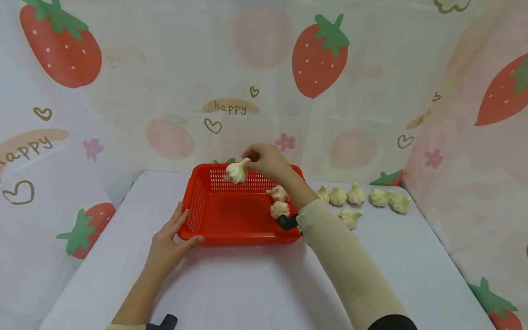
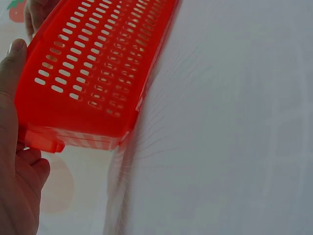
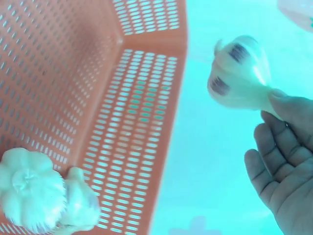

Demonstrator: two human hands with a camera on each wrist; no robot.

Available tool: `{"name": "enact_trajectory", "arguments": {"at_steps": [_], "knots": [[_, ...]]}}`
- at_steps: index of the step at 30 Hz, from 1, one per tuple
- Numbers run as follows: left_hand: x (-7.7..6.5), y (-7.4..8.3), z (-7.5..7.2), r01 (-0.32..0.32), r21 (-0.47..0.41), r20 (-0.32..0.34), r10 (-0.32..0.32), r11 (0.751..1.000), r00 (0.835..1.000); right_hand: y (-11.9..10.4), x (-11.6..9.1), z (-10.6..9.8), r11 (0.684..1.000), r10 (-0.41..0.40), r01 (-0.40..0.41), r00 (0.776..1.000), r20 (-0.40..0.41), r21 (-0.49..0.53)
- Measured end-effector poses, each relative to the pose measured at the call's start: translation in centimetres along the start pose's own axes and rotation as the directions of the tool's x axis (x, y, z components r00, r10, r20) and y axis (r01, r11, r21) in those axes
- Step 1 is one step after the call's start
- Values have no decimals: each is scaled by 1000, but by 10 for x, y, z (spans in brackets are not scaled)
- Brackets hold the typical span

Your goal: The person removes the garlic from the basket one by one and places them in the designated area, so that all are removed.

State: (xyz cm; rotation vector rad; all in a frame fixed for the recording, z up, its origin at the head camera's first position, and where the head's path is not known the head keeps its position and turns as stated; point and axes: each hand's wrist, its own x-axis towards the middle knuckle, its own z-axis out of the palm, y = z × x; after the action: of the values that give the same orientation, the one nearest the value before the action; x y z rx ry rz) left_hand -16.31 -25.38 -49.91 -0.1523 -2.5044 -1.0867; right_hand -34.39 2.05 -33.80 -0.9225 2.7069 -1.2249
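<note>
My right hand (image 1: pixel 268 160) pinches a garlic bulb (image 1: pixel 236 172) by its stem, thumb against fingers. In the head view the bulb overlaps the far wall of a red plastic basket (image 1: pixel 243 240); purple patches mark its skin in the right wrist view. At the basket's left front corner, my left hand (image 1: pixel 167 240) grips the rim, its thumb (image 2: pixel 17 51) on one side and curled fingers (image 2: pixel 36 166) below the edge. Inside the basket, toward the right, lie two more bulbs, one whitish bulb (image 1: pixel 280 209) in front of another bulb (image 1: pixel 277 193).
Several garlic bulbs (image 1: pixel 355 194) lie on the white tabletop (image 1: pixel 392 247) to the basket's right, mostly in a row, with one bulb (image 1: pixel 350 217) nearer the front. A strawberry-print cloth (image 1: pixel 198 55) hangs behind and beside the table.
</note>
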Motion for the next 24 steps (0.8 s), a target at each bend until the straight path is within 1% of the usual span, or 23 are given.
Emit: {"name": "enact_trajectory", "arguments": {"at_steps": [7,10,13,18,24], "knots": [[2,1,1,-9,-17,-8,9,1000,1000,-8,-23,-18,997,-80,81,992,-101,4],[2,1,2,-10,-23,-8,10,1000,1000,-9,-39,-24,995,-99,101,985,-144,10],[2,1,3,-11,-24,-7,11,1000,1000,-6,-56,-29,993,-121,122,977,-178,-8],[1,1,4,-25,-32,-13,25,999,1000,0,-86,-35,992,-119,109,967,-224,-57],[0,0,3,-24,-26,-16,23,999,1000,11,-117,-38,994,-110,102,944,-312,-44]]}}
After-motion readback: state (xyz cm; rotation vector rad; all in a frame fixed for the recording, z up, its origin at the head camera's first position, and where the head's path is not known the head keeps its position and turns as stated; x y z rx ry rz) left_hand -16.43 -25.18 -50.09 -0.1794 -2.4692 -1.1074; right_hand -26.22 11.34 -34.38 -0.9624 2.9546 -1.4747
